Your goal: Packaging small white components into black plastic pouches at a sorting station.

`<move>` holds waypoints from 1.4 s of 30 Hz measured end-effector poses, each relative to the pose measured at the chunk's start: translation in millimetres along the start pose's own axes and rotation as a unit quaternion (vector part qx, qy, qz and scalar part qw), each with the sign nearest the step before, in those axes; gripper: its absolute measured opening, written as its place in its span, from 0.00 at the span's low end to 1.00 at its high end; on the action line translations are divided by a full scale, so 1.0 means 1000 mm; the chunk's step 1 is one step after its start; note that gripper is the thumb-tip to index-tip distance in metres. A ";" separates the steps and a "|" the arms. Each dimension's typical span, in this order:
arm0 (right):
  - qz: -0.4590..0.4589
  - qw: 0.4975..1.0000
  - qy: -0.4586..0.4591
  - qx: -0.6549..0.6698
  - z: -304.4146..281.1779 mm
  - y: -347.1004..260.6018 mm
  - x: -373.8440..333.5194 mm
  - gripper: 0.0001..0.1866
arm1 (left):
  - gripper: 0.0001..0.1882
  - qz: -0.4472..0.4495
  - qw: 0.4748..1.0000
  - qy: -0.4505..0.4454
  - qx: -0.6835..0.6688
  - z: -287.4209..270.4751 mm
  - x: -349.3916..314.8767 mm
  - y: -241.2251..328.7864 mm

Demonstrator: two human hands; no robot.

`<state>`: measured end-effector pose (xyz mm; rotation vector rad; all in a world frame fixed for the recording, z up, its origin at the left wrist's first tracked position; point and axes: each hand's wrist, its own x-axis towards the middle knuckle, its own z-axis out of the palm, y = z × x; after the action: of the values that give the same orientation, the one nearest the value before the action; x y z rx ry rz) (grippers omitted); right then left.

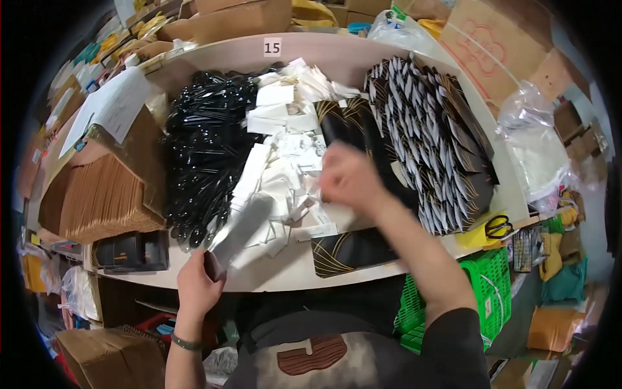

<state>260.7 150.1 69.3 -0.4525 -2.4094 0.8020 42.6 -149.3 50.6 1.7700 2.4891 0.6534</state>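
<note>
My left hand [199, 285] grips a flat grey sleeve-like piece [243, 233], smeared by motion, at the table's front edge. Over the middle, my right hand [350, 178] is blurred, its fingers curled in; whatever they may hold cannot be made out. Beneath and left of it spreads a loose heap of folded white paper slips [285, 155]. Left of the slips lies a pile of glossy black slim pieces with rounded ends [207, 142]. Black cards with gold lines [343, 253] lie under my right forearm, and a dense stack of folded black sleeves [421, 142] stands to the right.
A cardboard box of packed brown card [103, 194] stands at the left, with a paper sheet [107, 107] on top. Black-handled scissors [499, 227] rest in a yellow holder at the table's right corner. Below sits a green plastic basket [486, 298]. Cartons and bags surround the table [291, 280].
</note>
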 end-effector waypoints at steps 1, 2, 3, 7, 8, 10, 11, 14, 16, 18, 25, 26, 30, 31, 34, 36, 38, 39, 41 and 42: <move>-0.085 0.977 0.090 -0.171 -0.032 0.018 0.012 0.08 | 0.16 -0.111 0.984 -0.100 -0.101 0.003 0.000 0.002; -0.062 0.951 0.168 -0.251 -0.050 0.021 0.015 0.12 | 0.17 -0.223 0.935 -0.196 -0.193 0.006 -0.003 0.000; -0.040 0.923 0.217 -0.315 -0.056 0.014 0.010 0.18 | 0.16 -0.195 0.922 -0.236 -0.237 0.017 -0.010 0.001; -0.095 0.981 -0.096 -0.142 -0.033 -0.011 -0.065 0.25 | 0.30 -0.129 0.843 -0.339 -0.396 0.028 -0.025 0.044; -0.087 0.969 -0.182 -0.145 -0.020 -0.019 -0.089 0.27 | 0.35 -0.067 0.848 -0.344 -0.398 0.036 -0.022 0.050; -0.056 0.952 -0.272 -0.130 0.006 -0.015 -0.116 0.29 | 0.40 0.061 0.849 -0.263 -0.454 0.078 -0.015 0.069; -0.031 0.955 -0.275 -0.111 0.022 -0.013 -0.123 0.28 | 0.37 0.066 0.819 -0.304 -0.482 0.080 -0.004 0.088; -0.071 0.962 -0.230 -0.128 0.041 -0.029 -0.105 0.21 | 0.25 0.119 0.825 -0.302 -0.463 0.084 0.008 0.097; -0.051 0.973 -0.146 -0.172 0.052 -0.036 -0.117 0.21 | 0.20 -0.029 0.835 -0.347 -0.426 0.053 0.010 0.086; 0.062 0.978 -0.098 -0.173 0.055 -0.050 -0.109 0.19 | 0.19 -0.082 0.946 -0.199 -0.240 0.056 -0.007 0.060; 0.187 0.966 -0.080 -0.160 0.086 -0.044 -0.110 0.15 | 0.34 -0.069 0.986 -0.099 -0.112 0.044 -0.036 0.033; 0.223 0.961 -0.099 -0.129 0.084 -0.042 -0.109 0.13 | 0.37 -0.061 0.982 -0.153 -0.094 0.036 -0.037 0.029; 0.255 0.959 -0.105 -0.067 0.099 -0.054 -0.107 0.12 | 0.43 0.054 0.971 -0.227 -0.057 0.022 -0.029 0.009; 0.234 0.965 -0.105 -0.052 0.109 -0.064 -0.105 0.12 | 0.43 0.069 0.968 -0.233 -0.062 0.023 -0.021 0.010; 0.204 0.966 -0.149 -0.058 0.103 -0.072 -0.087 0.13 | 0.41 0.165 0.968 -0.178 -0.058 0.023 0.008 0.023; 0.173 0.969 -0.140 -0.110 0.090 -0.052 -0.067 0.13 | 0.35 0.196 0.962 -0.116 -0.152 -0.015 0.020 0.053; 0.140 0.959 -0.143 -0.201 0.073 -0.020 -0.058 0.12 | 0.20 0.336 0.926 -0.089 -0.149 -0.087 0.033 0.094; 0.152 0.950 -0.184 -0.203 0.074 -0.010 -0.055 0.11 | 0.19 0.372 0.919 -0.003 -0.133 -0.113 0.024 0.114; 0.216 0.943 -0.207 -0.143 0.060 0.004 -0.055 0.09 | 0.12 0.250 0.964 -0.017 -0.091 -0.162 0.014 0.148; 0.207 0.943 -0.216 -0.146 0.060 -0.004 -0.052 0.09 | 0.09 0.393 0.912 0.023 -0.117 -0.170 0.010 0.129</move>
<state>265.1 96.3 11.0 -1.0188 -2.9090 0.7773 112.4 -160.0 252.5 2.6334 1.5319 0.9600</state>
